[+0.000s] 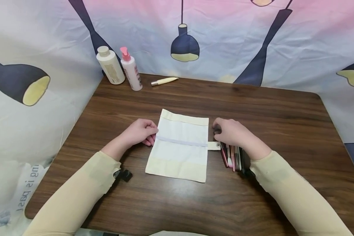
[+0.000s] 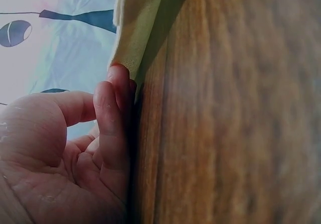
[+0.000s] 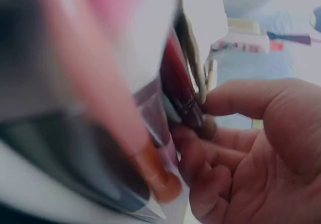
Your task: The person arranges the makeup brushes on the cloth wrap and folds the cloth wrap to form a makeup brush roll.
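A cream and white cloth pouch (image 1: 180, 150) lies spread open on the brown wooden table (image 1: 171, 203), a pale band across its middle and a tab (image 1: 214, 146) with a metal snap on its right side. My left hand (image 1: 143, 131) is at its left edge; in the left wrist view the thumb and fingertips (image 2: 119, 74) pinch the cloth edge. To the right lie several makeup brushes (image 1: 232, 157) side by side. Over their far end, my right hand (image 1: 231, 131) pinches a dark red brush (image 3: 178, 73) between thumb and fingers, as the right wrist view shows.
At the back left stand a white bottle (image 1: 111, 67) and a pink-topped pump bottle (image 1: 131, 72). A cream pen-like object (image 1: 164, 81) lies beside them near the back edge. A printed cloth backdrop (image 1: 218, 42) hangs behind the table.
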`<state>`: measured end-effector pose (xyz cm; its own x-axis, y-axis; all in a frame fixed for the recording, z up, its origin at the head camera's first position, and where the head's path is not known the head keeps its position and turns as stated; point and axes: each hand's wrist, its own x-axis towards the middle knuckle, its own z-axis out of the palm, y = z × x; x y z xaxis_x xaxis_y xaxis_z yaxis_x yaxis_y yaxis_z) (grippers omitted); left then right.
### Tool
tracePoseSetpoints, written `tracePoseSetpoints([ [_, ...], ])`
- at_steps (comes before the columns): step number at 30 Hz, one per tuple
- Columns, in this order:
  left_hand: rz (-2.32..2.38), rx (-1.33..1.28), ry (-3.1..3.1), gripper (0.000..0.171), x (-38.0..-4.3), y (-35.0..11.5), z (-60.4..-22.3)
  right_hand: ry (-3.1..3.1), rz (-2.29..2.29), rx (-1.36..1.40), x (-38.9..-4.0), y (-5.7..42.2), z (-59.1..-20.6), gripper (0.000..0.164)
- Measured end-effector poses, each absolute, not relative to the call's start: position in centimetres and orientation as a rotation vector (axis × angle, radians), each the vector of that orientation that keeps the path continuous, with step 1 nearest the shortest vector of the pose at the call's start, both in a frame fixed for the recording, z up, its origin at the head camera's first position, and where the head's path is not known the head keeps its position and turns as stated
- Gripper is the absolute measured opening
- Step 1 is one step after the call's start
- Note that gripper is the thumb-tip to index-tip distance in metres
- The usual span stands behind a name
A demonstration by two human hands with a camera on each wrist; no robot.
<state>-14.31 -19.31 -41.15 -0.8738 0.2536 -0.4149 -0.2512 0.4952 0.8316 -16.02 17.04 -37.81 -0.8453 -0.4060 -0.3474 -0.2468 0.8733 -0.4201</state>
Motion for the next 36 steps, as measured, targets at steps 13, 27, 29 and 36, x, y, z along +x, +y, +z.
tracePoseSetpoints([
  [13, 1.346, 0.036, 2.216, 0.016, -14.4, -19.0, -41.1, 2.532, -1.153, -0.366, -19.3, 19.1, -35.2, 0.040],
  [27, 1.375, 0.038, 2.207, 0.017, -14.1, -19.3, -41.3, 2.125, -1.750, -0.109, -22.6, 14.1, -36.7, 0.049],
  [29, 1.368, 0.032, 2.210, 0.017, -14.1, -19.3, -41.3, 2.083, -1.771, -0.093, -22.8, 12.8, -36.9, 0.049],
  [36, 1.364, 0.038, 2.215, 0.017, -14.1, -19.3, -41.1, 2.065, -1.751, -0.089, -22.8, 8.3, -37.5, 0.045],
])
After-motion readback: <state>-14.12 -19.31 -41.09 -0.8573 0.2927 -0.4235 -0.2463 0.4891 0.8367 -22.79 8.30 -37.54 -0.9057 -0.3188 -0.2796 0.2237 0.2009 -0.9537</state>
